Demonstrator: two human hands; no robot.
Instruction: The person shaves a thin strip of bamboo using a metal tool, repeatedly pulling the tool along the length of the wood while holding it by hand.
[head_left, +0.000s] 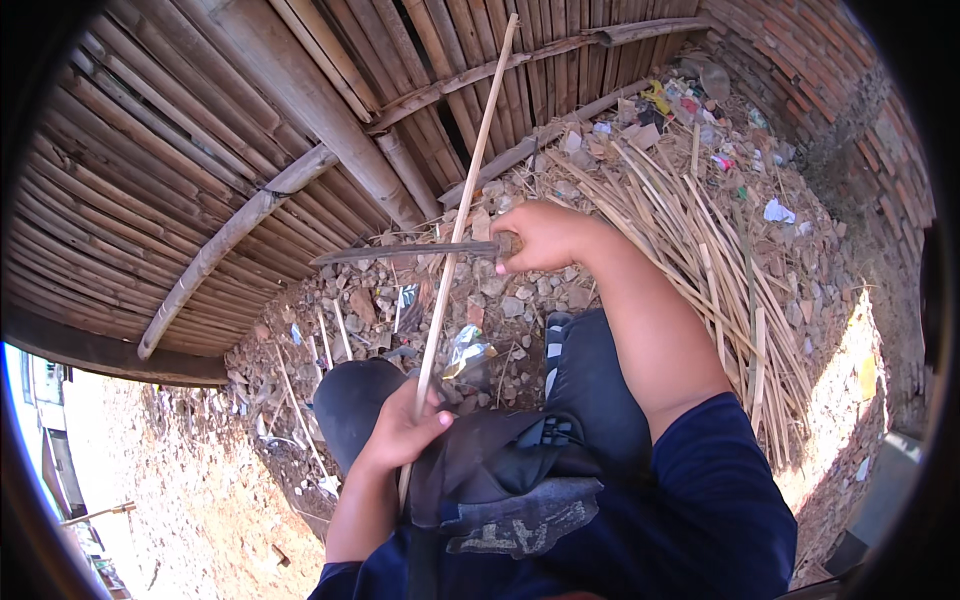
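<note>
My left hand (405,425) is closed around the lower part of a long, pale bamboo strip (468,195). The strip slants up and to the right, its far end in front of the bamboo wall. In my right hand (543,236) is the handle of a knife (410,251), its long dark blade pointing left. The blade crosses the strip about halfway along; whether the two touch I cannot tell. My legs are bent in dark trousers, and a dark cloth (500,460) lies over my lap.
A bamboo slat wall (150,200) curves across the left and far side. To my right lies a heap of split bamboo strips (700,270). Rubble and litter (590,150) cover the ground, with a brick wall (790,60) at the far right.
</note>
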